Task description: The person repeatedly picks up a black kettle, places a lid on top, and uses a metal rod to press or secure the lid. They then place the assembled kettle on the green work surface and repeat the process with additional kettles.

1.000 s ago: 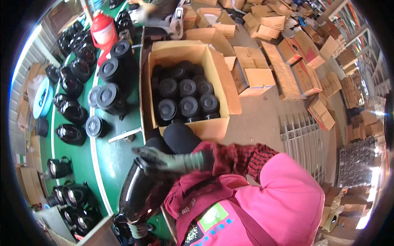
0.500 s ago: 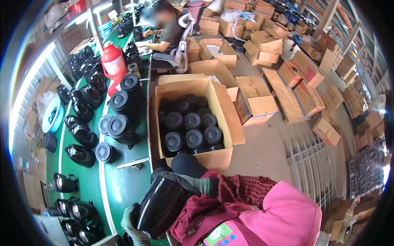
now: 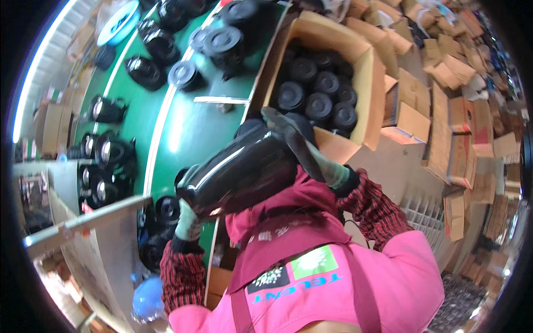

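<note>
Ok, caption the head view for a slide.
Two gloved hands, left hand and right hand, hold a glossy black pot beside an open carton of black pots.

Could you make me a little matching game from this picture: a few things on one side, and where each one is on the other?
Things:
1. glossy black pot
2. open cardboard box
3. blue cap
4. green floor

Places:
a. low at the left, below the person's left sleeve
b. held between both gloved hands
c. under the loose black pots at the upper left
d. above the hands, filled with black pots

Pairs: 1-b, 2-d, 3-a, 4-c
</note>
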`<state>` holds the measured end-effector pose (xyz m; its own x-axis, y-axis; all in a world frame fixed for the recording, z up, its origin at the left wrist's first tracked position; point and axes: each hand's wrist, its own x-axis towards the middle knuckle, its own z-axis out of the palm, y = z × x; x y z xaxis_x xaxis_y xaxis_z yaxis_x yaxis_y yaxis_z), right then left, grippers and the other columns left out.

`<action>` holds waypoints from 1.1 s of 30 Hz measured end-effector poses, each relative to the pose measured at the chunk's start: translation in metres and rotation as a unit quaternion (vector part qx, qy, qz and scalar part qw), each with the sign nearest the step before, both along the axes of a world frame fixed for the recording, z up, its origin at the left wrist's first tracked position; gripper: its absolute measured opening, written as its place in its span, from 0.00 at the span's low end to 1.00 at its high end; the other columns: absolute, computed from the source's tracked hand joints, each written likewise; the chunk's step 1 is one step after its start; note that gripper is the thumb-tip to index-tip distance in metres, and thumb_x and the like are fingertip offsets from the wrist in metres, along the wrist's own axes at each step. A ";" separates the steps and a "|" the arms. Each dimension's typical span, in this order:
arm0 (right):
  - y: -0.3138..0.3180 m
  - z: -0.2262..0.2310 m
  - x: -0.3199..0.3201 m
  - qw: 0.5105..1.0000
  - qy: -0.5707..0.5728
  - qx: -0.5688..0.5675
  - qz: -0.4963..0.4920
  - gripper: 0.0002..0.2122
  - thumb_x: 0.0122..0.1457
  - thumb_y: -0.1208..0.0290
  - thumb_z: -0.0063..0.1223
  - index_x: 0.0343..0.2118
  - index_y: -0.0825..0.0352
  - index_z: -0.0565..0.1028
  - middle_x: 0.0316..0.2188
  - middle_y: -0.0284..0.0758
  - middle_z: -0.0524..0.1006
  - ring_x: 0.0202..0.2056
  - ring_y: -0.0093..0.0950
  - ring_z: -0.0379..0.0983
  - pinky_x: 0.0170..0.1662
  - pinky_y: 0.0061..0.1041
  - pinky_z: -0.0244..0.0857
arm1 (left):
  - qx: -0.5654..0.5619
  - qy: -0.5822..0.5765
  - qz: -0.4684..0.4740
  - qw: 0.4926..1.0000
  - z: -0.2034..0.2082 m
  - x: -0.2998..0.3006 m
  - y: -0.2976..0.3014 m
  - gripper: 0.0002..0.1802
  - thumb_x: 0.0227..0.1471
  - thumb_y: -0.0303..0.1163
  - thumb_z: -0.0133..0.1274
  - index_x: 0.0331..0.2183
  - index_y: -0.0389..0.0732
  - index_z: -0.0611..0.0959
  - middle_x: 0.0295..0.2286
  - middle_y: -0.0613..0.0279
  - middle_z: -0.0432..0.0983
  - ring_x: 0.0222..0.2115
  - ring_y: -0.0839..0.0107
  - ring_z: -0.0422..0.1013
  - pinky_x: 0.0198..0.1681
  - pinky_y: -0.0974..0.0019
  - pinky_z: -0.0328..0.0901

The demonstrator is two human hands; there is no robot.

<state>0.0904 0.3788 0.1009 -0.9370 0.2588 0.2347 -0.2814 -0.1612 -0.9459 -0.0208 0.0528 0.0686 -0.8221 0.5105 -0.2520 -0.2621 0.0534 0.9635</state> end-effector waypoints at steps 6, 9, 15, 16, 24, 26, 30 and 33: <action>-0.008 -0.019 0.005 0.973 -0.030 -0.223 0.046 0.20 0.71 0.65 0.43 0.62 0.70 0.67 0.56 0.36 0.74 0.57 0.25 0.68 0.63 0.25 0.58 | -0.177 0.408 -0.112 0.889 0.088 -0.013 0.078 0.22 0.43 0.32 0.66 0.42 0.35 0.81 0.38 0.50 0.81 0.38 0.56 0.80 0.39 0.59 0.72; 0.012 -0.067 0.011 0.953 -0.194 -0.225 0.067 0.17 0.71 0.67 0.41 0.56 0.71 0.73 0.51 0.34 0.78 0.52 0.25 0.72 0.58 0.27 0.65 | -0.207 0.474 -0.133 0.846 0.111 0.001 0.097 0.18 0.42 0.29 0.64 0.38 0.37 0.82 0.31 0.51 0.78 0.32 0.49 0.78 0.34 0.59 0.71; 0.057 -0.097 0.016 0.995 -0.087 0.020 0.047 0.20 0.65 0.72 0.53 0.58 0.69 0.70 0.56 0.39 0.73 0.55 0.31 0.71 0.61 0.30 0.64 | 0.003 0.286 -0.094 0.954 0.127 0.018 0.110 0.51 0.42 0.23 0.66 0.65 0.40 0.58 0.58 0.46 0.66 0.50 0.58 0.72 0.53 0.57 0.68; 0.057 -0.098 0.019 0.992 -0.088 0.089 0.022 0.20 0.64 0.72 0.54 0.59 0.69 0.70 0.57 0.39 0.73 0.56 0.31 0.71 0.62 0.30 0.63 | 0.027 0.431 -0.059 0.900 0.125 0.019 0.116 0.50 0.38 0.28 0.70 0.63 0.40 0.65 0.57 0.45 0.66 0.53 0.54 0.68 0.56 0.53 0.65; 0.023 -0.047 0.025 0.990 -0.136 -0.016 0.039 0.23 0.62 0.73 0.56 0.60 0.68 0.70 0.56 0.36 0.74 0.55 0.28 0.71 0.62 0.31 0.64 | -0.076 0.657 -0.016 0.750 0.087 0.050 0.130 0.35 0.28 0.57 0.73 0.40 0.50 0.84 0.52 0.60 0.71 0.54 0.51 0.64 0.56 0.42 0.58; 0.048 -0.118 0.046 0.993 -0.109 0.037 0.023 0.23 0.65 0.71 0.53 0.62 0.68 0.66 0.59 0.39 0.71 0.59 0.30 0.68 0.63 0.32 0.63 | -0.072 0.645 -0.002 0.761 0.088 0.056 0.139 0.35 0.28 0.56 0.73 0.40 0.49 0.84 0.49 0.61 0.73 0.53 0.51 0.65 0.54 0.43 0.59; 0.113 -0.077 0.039 0.944 -0.127 -0.289 0.095 0.22 0.66 0.67 0.51 0.61 0.69 0.67 0.59 0.40 0.71 0.60 0.30 0.67 0.62 0.32 0.63 | -0.122 0.628 -0.039 0.767 0.035 0.077 0.122 0.37 0.30 0.54 0.73 0.44 0.47 0.83 0.52 0.59 0.68 0.53 0.52 0.63 0.53 0.45 0.59; 0.127 0.024 -0.006 0.972 -0.214 0.009 0.097 0.21 0.63 0.65 0.54 0.57 0.69 0.72 0.56 0.40 0.74 0.58 0.31 0.69 0.62 0.33 0.64 | -0.164 0.492 -0.250 0.818 -0.013 0.083 0.081 0.34 0.38 0.43 0.71 0.48 0.42 0.81 0.52 0.54 0.67 0.55 0.48 0.62 0.56 0.50 0.62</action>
